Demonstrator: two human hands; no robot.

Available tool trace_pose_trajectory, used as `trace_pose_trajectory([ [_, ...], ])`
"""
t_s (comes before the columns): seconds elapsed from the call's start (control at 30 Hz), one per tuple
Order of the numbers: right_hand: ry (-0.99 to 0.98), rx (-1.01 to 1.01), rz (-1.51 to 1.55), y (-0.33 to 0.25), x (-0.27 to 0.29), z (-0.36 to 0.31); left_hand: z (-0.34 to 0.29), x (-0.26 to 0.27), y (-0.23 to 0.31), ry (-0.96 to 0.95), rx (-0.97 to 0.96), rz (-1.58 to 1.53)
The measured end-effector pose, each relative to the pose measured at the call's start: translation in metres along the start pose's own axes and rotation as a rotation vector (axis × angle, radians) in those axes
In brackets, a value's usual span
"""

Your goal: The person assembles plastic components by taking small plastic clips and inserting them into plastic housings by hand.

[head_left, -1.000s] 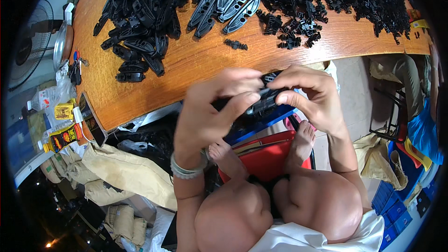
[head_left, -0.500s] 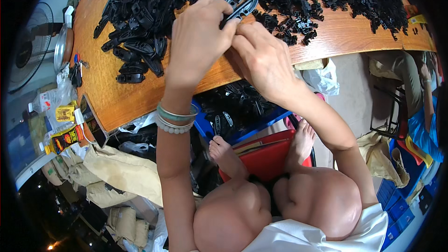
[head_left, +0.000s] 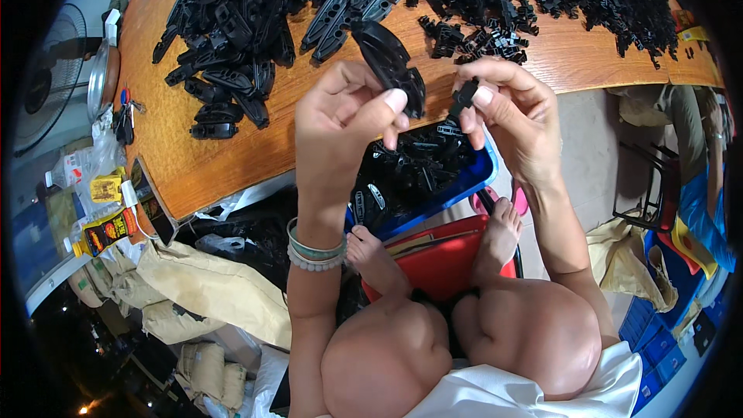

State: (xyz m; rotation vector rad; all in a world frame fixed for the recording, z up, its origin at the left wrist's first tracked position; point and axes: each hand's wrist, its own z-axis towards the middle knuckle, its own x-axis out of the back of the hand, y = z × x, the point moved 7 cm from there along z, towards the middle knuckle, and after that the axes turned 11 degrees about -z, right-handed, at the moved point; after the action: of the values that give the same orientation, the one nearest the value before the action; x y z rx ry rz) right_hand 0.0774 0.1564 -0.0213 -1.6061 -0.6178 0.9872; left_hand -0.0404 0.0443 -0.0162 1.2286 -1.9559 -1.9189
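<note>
At the lower edge, white cloth point(head_left: 542, 387) is running out of frame beneath two bare knees point(head_left: 534, 333). A red object point(head_left: 445, 267), its kind unclear, is showing between the feet point(head_left: 503, 231), partly covered by the legs. The left hand point(head_left: 340, 112) is grasping a long black shell point(head_left: 385, 60), tilted, between thumb and fingers; some fingertips are disappearing behind it. The right hand point(head_left: 515, 112) is pinching a small black clip point(head_left: 463, 98) just beside it, apart; its details are blurring into darkness. Below, a blue tray point(head_left: 486, 170) is holding dark parts that are merging together; the desk point(head_left: 298, 108) and left hand are hiding some of it. On the desk, a shell heap point(head_left: 232, 23) is lying left, a clip heap point(head_left: 472, 0) right of it, and a finer heap point(head_left: 596, 0) farther right, its pieces blending indistinguishably; the upper edge is cutting off all three. At far left, a fan point(head_left: 50, 81) is fading into the dark rim.
</note>
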Motion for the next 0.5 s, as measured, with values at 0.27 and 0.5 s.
trace_pose_trajectory([
  [0.27,0.150,0.218,-0.097,-0.021,0.001,-0.011,-0.016,-0.021,-0.003,-0.058,-0.070,-0.107],
  [0.5,0.140,0.445,-0.542,-0.035,-0.012,-0.014,-0.024,-0.025,0.005,-0.060,-0.096,0.047],
])
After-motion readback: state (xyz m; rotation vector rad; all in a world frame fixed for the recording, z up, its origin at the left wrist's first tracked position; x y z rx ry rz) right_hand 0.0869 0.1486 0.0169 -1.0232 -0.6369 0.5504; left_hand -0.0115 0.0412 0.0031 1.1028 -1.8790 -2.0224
